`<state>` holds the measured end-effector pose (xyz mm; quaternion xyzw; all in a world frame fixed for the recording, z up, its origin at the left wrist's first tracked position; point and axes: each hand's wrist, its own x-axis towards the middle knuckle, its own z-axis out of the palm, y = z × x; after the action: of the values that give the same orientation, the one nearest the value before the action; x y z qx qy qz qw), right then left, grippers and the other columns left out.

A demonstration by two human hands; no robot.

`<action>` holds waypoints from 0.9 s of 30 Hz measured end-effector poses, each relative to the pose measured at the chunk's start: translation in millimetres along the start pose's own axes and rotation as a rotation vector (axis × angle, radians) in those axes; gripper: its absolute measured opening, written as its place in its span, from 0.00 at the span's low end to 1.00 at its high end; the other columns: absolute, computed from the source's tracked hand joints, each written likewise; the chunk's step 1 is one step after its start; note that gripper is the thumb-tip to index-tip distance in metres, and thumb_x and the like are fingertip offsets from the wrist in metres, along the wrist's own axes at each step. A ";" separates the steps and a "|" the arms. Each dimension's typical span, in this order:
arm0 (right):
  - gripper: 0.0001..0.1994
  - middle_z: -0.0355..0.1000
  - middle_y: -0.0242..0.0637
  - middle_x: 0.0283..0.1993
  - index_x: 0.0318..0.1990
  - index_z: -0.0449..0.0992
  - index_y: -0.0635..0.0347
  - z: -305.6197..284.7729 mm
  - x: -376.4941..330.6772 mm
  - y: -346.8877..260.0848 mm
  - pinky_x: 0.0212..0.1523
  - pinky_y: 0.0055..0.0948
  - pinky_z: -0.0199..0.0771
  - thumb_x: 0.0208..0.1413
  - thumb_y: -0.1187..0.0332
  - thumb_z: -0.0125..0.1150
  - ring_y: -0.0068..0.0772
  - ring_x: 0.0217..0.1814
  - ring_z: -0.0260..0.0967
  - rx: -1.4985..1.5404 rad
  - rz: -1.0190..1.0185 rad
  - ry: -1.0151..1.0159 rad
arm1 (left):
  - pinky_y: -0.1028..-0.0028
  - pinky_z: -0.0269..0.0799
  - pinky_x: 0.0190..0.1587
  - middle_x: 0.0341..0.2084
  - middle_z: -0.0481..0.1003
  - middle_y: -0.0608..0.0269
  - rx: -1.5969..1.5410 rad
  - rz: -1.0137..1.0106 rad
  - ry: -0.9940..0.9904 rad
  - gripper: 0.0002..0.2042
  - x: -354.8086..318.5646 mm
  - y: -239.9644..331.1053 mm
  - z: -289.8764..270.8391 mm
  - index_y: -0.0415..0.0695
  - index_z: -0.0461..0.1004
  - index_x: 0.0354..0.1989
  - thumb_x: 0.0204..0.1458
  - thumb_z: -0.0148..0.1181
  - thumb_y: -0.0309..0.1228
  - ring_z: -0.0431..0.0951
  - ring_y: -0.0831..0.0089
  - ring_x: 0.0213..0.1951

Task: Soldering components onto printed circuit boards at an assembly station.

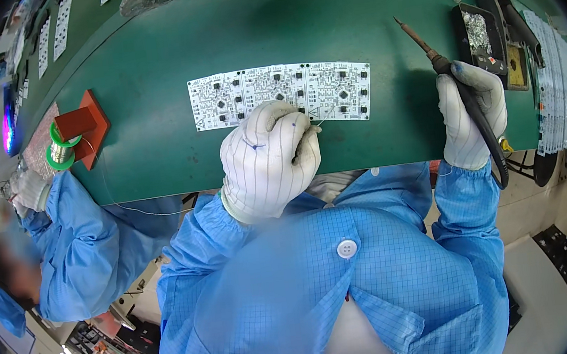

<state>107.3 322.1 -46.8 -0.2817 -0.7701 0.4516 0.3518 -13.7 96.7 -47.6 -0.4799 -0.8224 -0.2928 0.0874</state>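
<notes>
A white panel of three joined circuit boards [212, 101] with small black parts lies flat on the green bench. My left hand [270, 154], in a white striped glove, is over the panel's near edge with its fingers pinched together. A thin solder wire [321, 123] sticks out from its fingertips toward the boards; the rest of it inside the hand is hidden. Off to the right, my gloved right hand [469, 114] grips a soldering iron [479, 116] by its dark handle. The iron's tip points up and to the left, apart from the boards.
A solder spool [60, 148] on a red-brown stand [97, 125] sits at left, its wire trailing below the bench edge. At right are a black tray of solder scraps [477, 32], an iron holder [510, 18] and stacked white boards [552, 83]. A co-worker [95, 240] in blue sits at left.
</notes>
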 end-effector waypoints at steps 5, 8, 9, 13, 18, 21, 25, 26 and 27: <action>0.11 0.73 0.35 0.30 0.38 0.73 0.62 -0.8 -2.1 -0.2 0.26 0.19 0.71 0.47 0.78 0.67 0.18 0.24 0.69 0.026 0.023 -0.020 | 0.72 0.73 0.30 0.32 0.75 0.63 0.020 0.013 0.016 0.10 -4.2 -0.5 -1.6 0.45 0.74 0.30 0.37 0.64 0.24 0.77 0.67 0.30; 0.11 0.73 0.35 0.30 0.38 0.73 0.62 -0.9 -2.7 1.9 0.26 0.19 0.71 0.47 0.78 0.67 0.18 0.24 0.69 0.023 0.017 -0.025 | 0.71 0.73 0.32 0.32 0.75 0.62 0.027 -0.005 0.006 0.09 -7.5 -0.5 -5.0 0.45 0.74 0.29 0.37 0.64 0.25 0.77 0.67 0.31; 0.11 0.73 0.35 0.30 0.39 0.73 0.62 -0.9 -2.3 3.2 0.26 0.19 0.71 0.47 0.78 0.67 0.19 0.24 0.69 0.013 -0.014 -0.024 | 0.71 0.73 0.32 0.32 0.75 0.62 0.028 -0.005 0.005 0.09 -8.1 -0.7 -6.4 0.45 0.74 0.29 0.37 0.64 0.25 0.77 0.67 0.31; 0.11 0.73 0.35 0.30 0.39 0.73 0.61 2.0 -2.9 3.6 0.26 0.19 0.70 0.48 0.78 0.67 0.19 0.24 0.69 0.030 -0.020 -0.019 | 0.70 0.73 0.33 0.32 0.75 0.61 0.043 -0.033 -0.039 0.08 -12.5 -3.9 -13.3 0.45 0.74 0.27 0.37 0.64 0.25 0.77 0.66 0.31; 0.09 0.74 0.36 0.33 0.40 0.74 0.63 0.9 -3.7 1.1 0.30 0.18 0.68 0.51 0.77 0.65 0.17 0.28 0.68 0.031 0.045 -0.049 | 0.69 0.72 0.32 0.32 0.75 0.61 0.076 -0.058 -0.048 0.07 -14.7 -6.0 -20.9 0.45 0.74 0.27 0.36 0.63 0.25 0.76 0.65 0.31; 0.09 0.74 0.35 0.33 0.41 0.74 0.63 0.3 -4.4 5.9 0.31 0.18 0.68 0.52 0.77 0.64 0.17 0.28 0.68 0.033 0.023 -0.037 | 0.69 0.72 0.32 0.32 0.75 0.60 0.083 -0.069 -0.047 0.07 -16.6 -9.8 -23.0 0.45 0.73 0.26 0.36 0.63 0.25 0.76 0.64 0.30; 0.09 0.73 0.35 0.33 0.41 0.74 0.63 0.7 -6.2 10.5 0.31 0.17 0.67 0.52 0.76 0.64 0.17 0.28 0.67 0.031 0.016 -0.028 | 0.68 0.71 0.33 0.31 0.75 0.59 0.108 -0.066 -0.026 0.07 -18.6 -12.8 -26.6 0.44 0.73 0.26 0.35 0.62 0.24 0.75 0.63 0.30; 0.09 0.73 0.35 0.33 0.41 0.74 0.63 1.6 -6.1 10.7 0.31 0.17 0.67 0.52 0.76 0.64 0.17 0.28 0.67 0.035 0.016 -0.030 | 0.67 0.71 0.34 0.32 0.75 0.59 0.121 -0.069 -0.023 0.07 -19.0 -13.7 -28.1 0.44 0.73 0.25 0.35 0.62 0.24 0.75 0.62 0.31; 0.09 0.73 0.34 0.32 0.41 0.74 0.63 2.1 -5.8 10.5 0.31 0.17 0.67 0.52 0.76 0.64 0.17 0.28 0.67 0.026 0.008 -0.022 | 0.67 0.71 0.34 0.32 0.75 0.59 0.123 -0.072 -0.023 0.07 -19.0 -15.1 -30.0 0.44 0.73 0.25 0.35 0.62 0.24 0.75 0.62 0.31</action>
<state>110.3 321.3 -58.6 -0.2752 -0.7668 0.4660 0.3452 -20.6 60.2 -37.2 -0.4472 -0.8565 -0.2390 0.0966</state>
